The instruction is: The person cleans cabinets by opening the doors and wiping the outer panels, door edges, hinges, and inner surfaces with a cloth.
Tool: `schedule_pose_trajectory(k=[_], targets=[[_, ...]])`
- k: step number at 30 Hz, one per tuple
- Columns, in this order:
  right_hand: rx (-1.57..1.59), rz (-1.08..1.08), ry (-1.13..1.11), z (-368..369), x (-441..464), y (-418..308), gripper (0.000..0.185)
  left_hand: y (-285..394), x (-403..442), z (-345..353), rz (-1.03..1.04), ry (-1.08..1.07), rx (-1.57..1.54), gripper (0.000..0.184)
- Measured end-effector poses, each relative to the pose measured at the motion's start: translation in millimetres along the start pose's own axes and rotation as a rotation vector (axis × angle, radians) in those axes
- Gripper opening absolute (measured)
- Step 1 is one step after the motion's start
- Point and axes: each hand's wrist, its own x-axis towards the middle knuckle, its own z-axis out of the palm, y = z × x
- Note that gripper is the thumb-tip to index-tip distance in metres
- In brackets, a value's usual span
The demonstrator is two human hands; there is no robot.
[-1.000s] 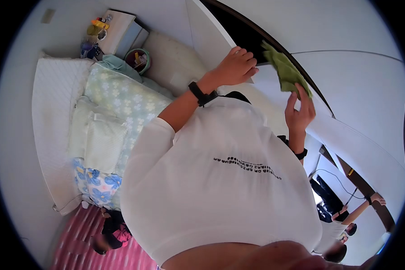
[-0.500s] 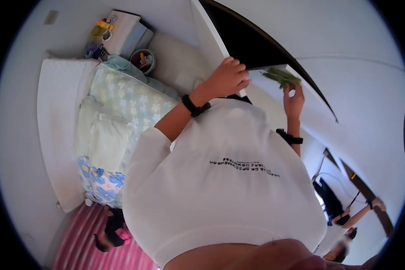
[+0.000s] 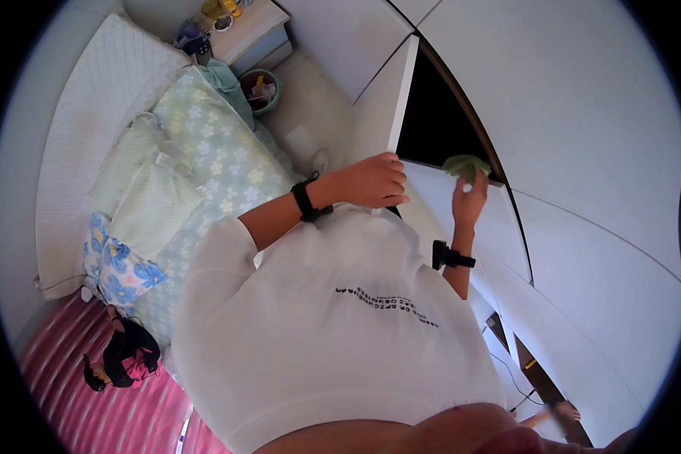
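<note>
My left hand point(image 3: 371, 181) is closed on the edge of a white cabinet door point(image 3: 405, 98) that stands open, with a black watch-like band on the wrist. In my right hand point(image 3: 469, 203) a crumpled green cloth point(image 3: 465, 166) is pinched between thumb and fingers. The cloth lies against the top edge of a white panel point(image 3: 492, 227), by the dark cabinet opening point(image 3: 443, 113). A black device is strapped to my right wrist too.
To the left is a bed with a floral cover point(image 3: 227, 151) and pillows point(image 3: 155, 204). Beyond it stand a nightstand point(image 3: 250, 38) and a bin point(image 3: 268, 94). One person point(image 3: 129, 352) is at lower left near pink striped fabric; another person's arm point(image 3: 552, 415) shows at lower right.
The view has turned, so bed and nightstand appear shifted. My right hand has moved the green cloth along the panel's edge towards the dark opening. My left hand keeps its hold on the door.
</note>
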Motion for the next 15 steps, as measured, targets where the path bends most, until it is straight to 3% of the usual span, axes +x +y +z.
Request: schedule_pose_trajectory(k=[1,3,5,10,11,15], targets=[[0.003,-0.087,-0.006,12,23,-21,0.05,-11,-1,-8,0.022,0.01,-0.005,0.032],[0.003,-0.038,-0.071,21,43,-48,0.057,-12,-3,-18,0.051,-0.026,0.021,0.031],[-0.008,-0.176,-0.041,50,85,-80,0.061,-15,-15,-22,0.085,0.009,0.035,0.029],[-0.186,-0.201,-0.19,99,172,-140,0.07,-23,-35,-45,0.127,0.03,0.04,0.026],[-0.193,-0.244,-0.118,104,172,-143,0.071,-22,-34,-44,0.101,0.039,0.008,0.026],[-0.31,-0.084,-0.151,106,186,-145,0.068,-32,-44,-52,0.104,-0.011,-0.003,0.025]])
